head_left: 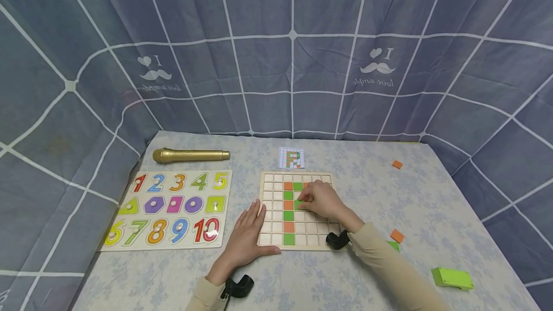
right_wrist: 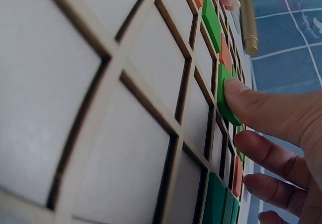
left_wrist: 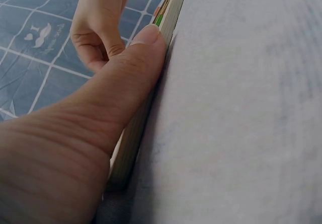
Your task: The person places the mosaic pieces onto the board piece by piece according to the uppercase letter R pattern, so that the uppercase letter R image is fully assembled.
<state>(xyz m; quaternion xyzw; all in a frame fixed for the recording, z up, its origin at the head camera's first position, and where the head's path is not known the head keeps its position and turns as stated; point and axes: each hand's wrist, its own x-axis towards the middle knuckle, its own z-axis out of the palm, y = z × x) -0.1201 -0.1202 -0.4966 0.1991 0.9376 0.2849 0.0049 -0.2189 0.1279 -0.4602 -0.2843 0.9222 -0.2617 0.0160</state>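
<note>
A wooden grid board (head_left: 307, 240) lies in the middle of the table. One column holds green and orange square tiles in turn, with more tiles along the upper row. My right hand (head_left: 321, 199) is over the board, thumb and fingertips at a green tile (right_wrist: 226, 95) beside that column. In the right wrist view the thumb lies on this tile, which looks slightly raised in its cell. My left hand (head_left: 245, 234) rests at the board's lower left corner, fingers straight along the left side. Its thumb (left_wrist: 126, 78) lies against the front edge.
A number-and-shape puzzle board (head_left: 228, 191) lies left, with a gold microphone (head_left: 192, 155) behind it. A small pattern card (head_left: 291, 158) is behind the grid. To the right are orange tiles (head_left: 397, 236), a partly covered green tile (head_left: 393, 245) and a lime-green block (head_left: 452, 278).
</note>
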